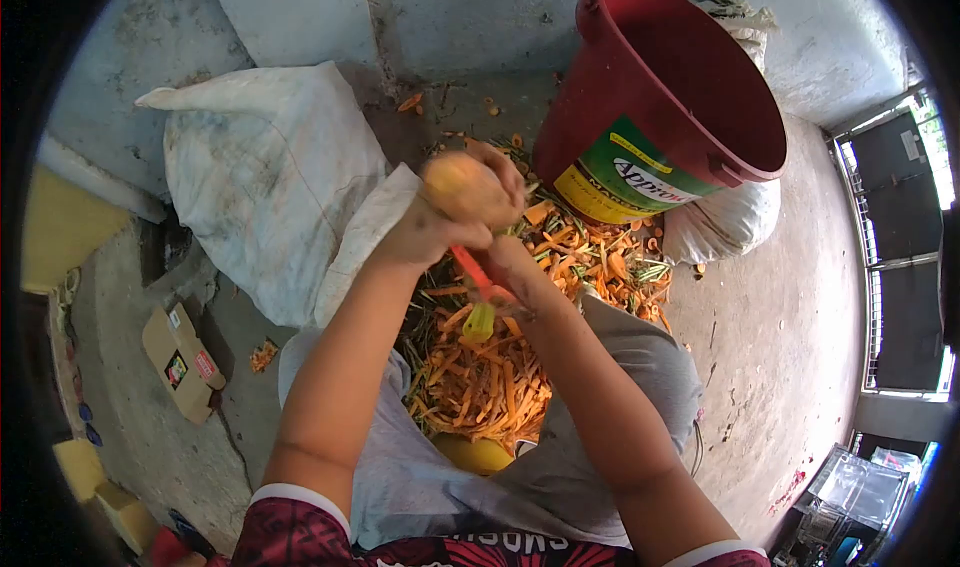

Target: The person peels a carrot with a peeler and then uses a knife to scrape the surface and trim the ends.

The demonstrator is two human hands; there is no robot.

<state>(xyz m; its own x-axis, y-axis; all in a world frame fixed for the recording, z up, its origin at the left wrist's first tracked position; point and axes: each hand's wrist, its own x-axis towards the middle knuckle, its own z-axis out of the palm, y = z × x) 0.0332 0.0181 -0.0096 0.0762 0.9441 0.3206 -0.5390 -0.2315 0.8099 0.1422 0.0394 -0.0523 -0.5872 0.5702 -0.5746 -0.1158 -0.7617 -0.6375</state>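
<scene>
Yellow-orange and blurred, a vegetable (453, 185) is up at the overlapping left hand (440, 233) and right hand (506, 189), above orange peelings (485, 387) heaped beside a maroon bucket (630, 102). One red tool (472, 269) juts below; which fingers grasp which, I cannot tell.

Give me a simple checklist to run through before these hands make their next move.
1. Roundish yellow-orange piece held: ok, it is in the hands.
2. Red tool within grasp: ok, it juts from the hands toward the body.
3. Fingers clear of any sharp edge: cannot tell, too blurred.
4. Orange scraps below the hands: ok, heaped on the floor side.
5. Dark red bucket uncovered: ok, its mouth is open.
</scene>
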